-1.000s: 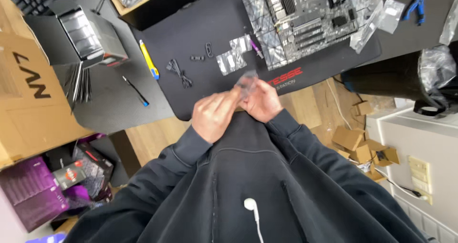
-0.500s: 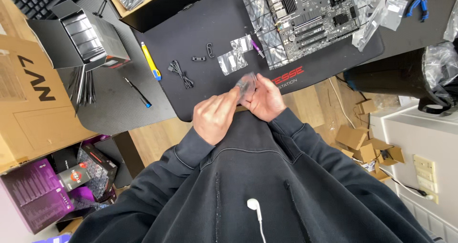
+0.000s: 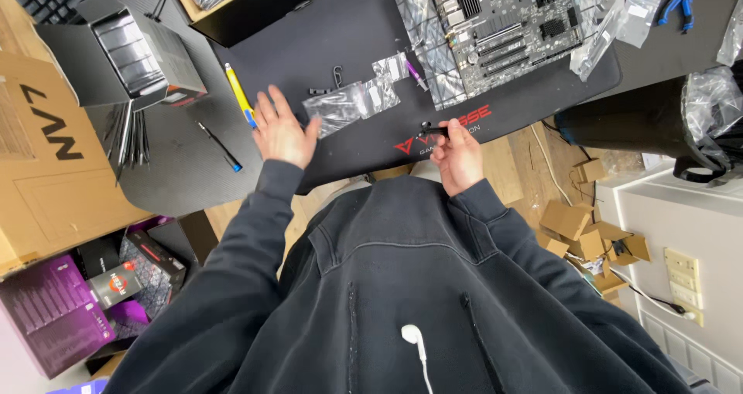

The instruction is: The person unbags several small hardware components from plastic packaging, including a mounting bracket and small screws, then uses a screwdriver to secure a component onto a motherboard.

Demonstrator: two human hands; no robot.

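Black small part (image 3: 430, 130) is being pinched in our right hand (image 3: 458, 155) at frame centre; our left hand (image 3: 280, 129) is spreading its fingers beside a clear plastic bag (image 3: 337, 107) on the black mat (image 3: 325, 46).

- The left hand (image 3: 280, 131) is lying flat and spread on the black desk mat (image 3: 340, 46), its thumb just beside a clear plastic bag (image 3: 334, 107).
- The right hand (image 3: 458, 152) is pinching a small black part (image 3: 430, 130) above the mat's near edge.
- A motherboard (image 3: 503, 18) is sitting on plastic wrap at the mat's far side.
- A yellow-and-blue tool (image 3: 240, 96) is lying beside the left hand.
- A cardboard box (image 3: 46, 162) is standing far left.
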